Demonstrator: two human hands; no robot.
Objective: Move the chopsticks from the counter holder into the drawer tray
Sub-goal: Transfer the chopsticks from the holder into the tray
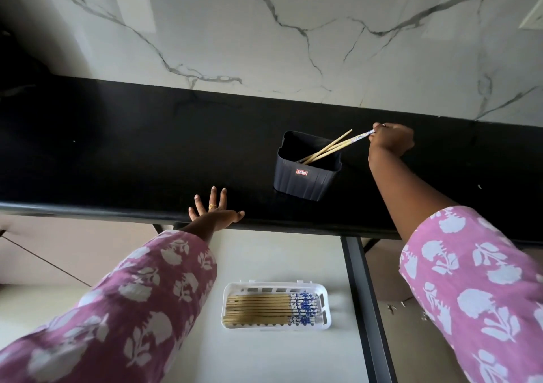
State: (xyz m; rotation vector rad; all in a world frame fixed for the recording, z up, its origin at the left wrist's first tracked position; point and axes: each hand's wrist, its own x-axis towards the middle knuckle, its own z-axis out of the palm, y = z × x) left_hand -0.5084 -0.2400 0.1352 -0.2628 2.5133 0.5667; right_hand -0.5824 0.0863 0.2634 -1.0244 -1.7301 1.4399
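A dark ribbed holder point(305, 174) stands on the black counter point(147, 147). A few wooden chopsticks point(329, 147) lean out of it to the right. My right hand point(390, 139) pinches the blue-patterned top end of one of them, just right of the holder. My left hand point(213, 209) rests flat on the counter's front edge with its fingers spread and a ring on one finger. Below, in the open drawer point(264, 353), a white slotted tray point(323, 306) holds several chopsticks point(264, 309) lying side by side, patterned ends to the right.
A white marble wall point(264, 30) rises behind the counter. The drawer's dark side rail point(361, 294) runs down the right of the tray. Tiled floor point(44, 250) shows at the left and right of the drawer.
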